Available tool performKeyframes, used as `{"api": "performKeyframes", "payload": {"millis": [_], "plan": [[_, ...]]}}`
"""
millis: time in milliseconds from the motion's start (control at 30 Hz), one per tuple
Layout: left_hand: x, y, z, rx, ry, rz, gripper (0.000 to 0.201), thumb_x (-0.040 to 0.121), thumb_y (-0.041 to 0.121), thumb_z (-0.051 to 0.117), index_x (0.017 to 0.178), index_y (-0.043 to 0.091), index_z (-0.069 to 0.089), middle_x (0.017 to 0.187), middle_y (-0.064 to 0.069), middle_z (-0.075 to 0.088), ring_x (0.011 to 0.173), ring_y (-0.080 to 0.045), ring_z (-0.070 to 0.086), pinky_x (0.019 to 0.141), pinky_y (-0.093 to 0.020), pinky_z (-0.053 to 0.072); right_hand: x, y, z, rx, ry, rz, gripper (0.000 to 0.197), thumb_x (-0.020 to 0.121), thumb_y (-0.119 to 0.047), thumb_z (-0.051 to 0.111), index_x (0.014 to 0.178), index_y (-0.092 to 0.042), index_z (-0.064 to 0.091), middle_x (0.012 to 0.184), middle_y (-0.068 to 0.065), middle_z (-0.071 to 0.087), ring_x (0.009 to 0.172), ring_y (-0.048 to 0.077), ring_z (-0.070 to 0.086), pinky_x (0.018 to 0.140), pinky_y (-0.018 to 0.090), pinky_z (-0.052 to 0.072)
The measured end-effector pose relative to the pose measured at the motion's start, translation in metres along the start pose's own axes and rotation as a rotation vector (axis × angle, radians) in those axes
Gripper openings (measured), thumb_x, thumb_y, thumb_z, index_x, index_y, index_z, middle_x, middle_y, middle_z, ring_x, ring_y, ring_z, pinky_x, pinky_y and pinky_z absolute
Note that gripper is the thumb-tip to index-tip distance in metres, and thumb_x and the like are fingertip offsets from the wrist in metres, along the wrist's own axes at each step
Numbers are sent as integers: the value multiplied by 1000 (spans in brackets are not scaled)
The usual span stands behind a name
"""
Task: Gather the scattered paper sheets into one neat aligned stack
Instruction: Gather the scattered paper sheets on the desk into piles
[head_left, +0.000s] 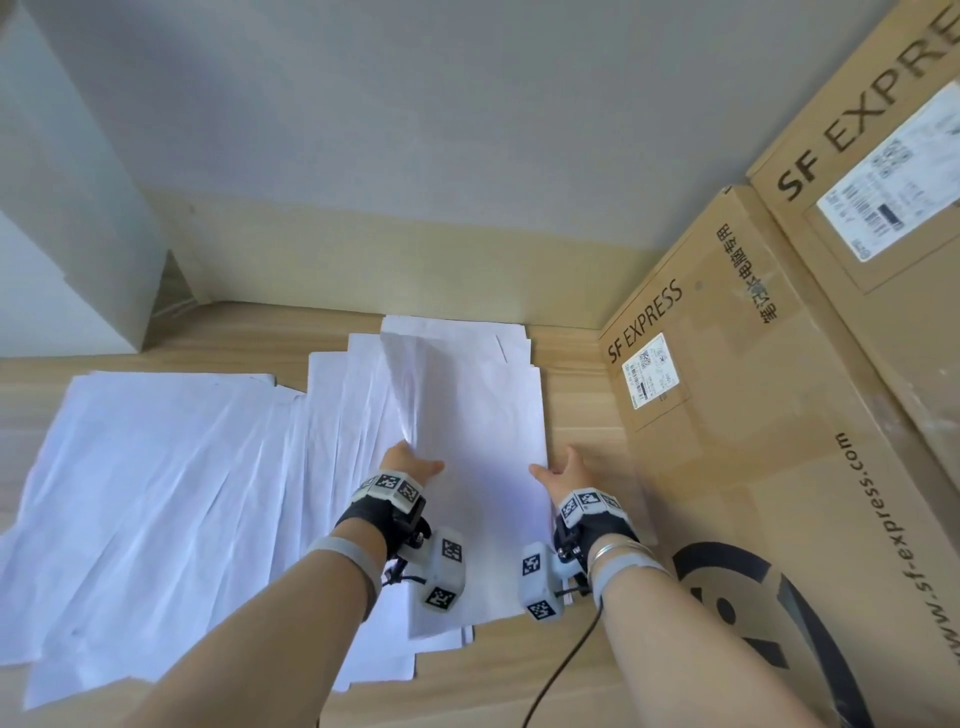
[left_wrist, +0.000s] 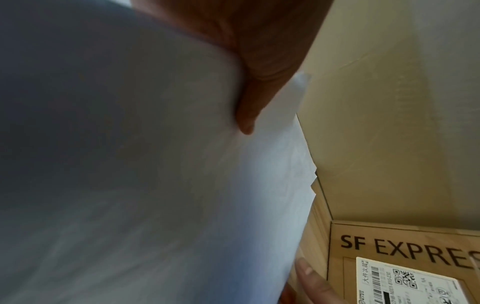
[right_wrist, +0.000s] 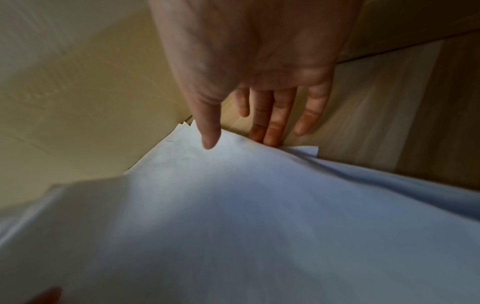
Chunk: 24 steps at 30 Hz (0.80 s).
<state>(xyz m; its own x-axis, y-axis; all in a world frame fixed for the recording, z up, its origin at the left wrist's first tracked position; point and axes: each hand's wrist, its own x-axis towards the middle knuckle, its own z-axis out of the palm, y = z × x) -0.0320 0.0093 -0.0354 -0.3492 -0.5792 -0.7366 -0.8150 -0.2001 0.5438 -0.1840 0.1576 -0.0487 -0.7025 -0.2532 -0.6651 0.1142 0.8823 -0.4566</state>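
Many white paper sheets (head_left: 156, 493) lie fanned out over the wooden surface (head_left: 582, 415). On the right of the spread sits a rougher pile (head_left: 483, 415) whose top sheets are bowed upward on the left side. My left hand (head_left: 410, 460) grips that raised left edge; its thumb (left_wrist: 246, 111) lies on top of the paper (left_wrist: 182, 185) and its fingers are hidden beneath. My right hand (head_left: 556, 473) is at the pile's right edge. Its fingers (right_wrist: 270, 131) are straight, with their tips at the paper edge (right_wrist: 233, 185) and the thumb just above it.
Large SF Express cardboard boxes (head_left: 753, 415) stand close on the right, a hand's width from the pile. A wall with a skirting board (head_left: 415, 270) runs behind. A white cabinet (head_left: 62, 234) stands at the back left. A black cable (head_left: 566, 665) trails from my right wrist.
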Motion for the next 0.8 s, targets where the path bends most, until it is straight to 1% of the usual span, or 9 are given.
{"api": "performKeyframes", "payload": {"millis": [67,233,333,467,600,667,700,766,800], "plan": [[1,-2,-5,-19,12,17,52,88,14,58,132,-5,38,136,-20,48,124,-32,48,99,-35,40,-3,-2,2,-15,-43,4,78,87,-29,60,147,-9,15,149,12,35,136,30,36,110,39,28],[-2,-4,-17,-168,9,131,34,86,4,58,119,-3,52,119,-23,62,107,-33,60,89,-36,46,-4,-6,13,69,15,-92,81,76,-32,70,141,-9,28,141,13,46,128,29,46,109,43,35],[-10,1,-24,-291,49,233,31,82,-2,61,112,-5,57,98,-13,63,92,-26,61,78,-29,45,-11,-20,11,270,59,-165,63,82,-22,66,135,-5,36,132,13,52,122,30,51,107,40,37],[-24,16,-42,-435,148,354,31,81,-2,63,111,-4,56,76,-3,58,85,-24,58,75,-28,42,-25,-54,3,428,244,-330,37,83,-3,56,119,-1,51,117,19,62,108,31,60,97,42,47],[-37,36,-63,-530,231,478,33,81,0,64,113,-7,56,94,-9,59,89,-20,55,81,-27,43,-43,-86,-6,569,355,-505,30,82,1,53,111,-2,54,103,10,62,92,20,57,87,31,46],[-42,41,-71,-554,258,541,36,80,0,65,113,-7,56,99,-11,60,91,-20,56,81,-25,44,-48,-94,-8,628,396,-573,14,80,2,53,87,-10,54,82,5,55,74,17,50,74,30,42],[-44,42,-75,-569,263,577,37,78,-1,66,114,-6,57,100,-12,61,92,-20,57,78,-22,46,-52,-96,-8,646,409,-589,17,79,2,54,76,-13,48,73,1,48,66,14,44,68,29,39],[-47,42,-81,-606,264,625,42,75,-2,70,115,-3,56,102,-9,60,92,-19,57,68,-9,49,-58,-95,-6,679,402,-623,15,78,1,55,77,-11,47,70,-1,48,65,12,44,68,31,40],[-50,40,-84,-624,262,640,47,73,-1,72,116,0,55,106,-7,60,95,-18,57,71,-4,48,-60,-94,-4,701,381,-639,17,79,2,55,84,-13,50,75,-3,54,70,11,50,71,29,44]]}}
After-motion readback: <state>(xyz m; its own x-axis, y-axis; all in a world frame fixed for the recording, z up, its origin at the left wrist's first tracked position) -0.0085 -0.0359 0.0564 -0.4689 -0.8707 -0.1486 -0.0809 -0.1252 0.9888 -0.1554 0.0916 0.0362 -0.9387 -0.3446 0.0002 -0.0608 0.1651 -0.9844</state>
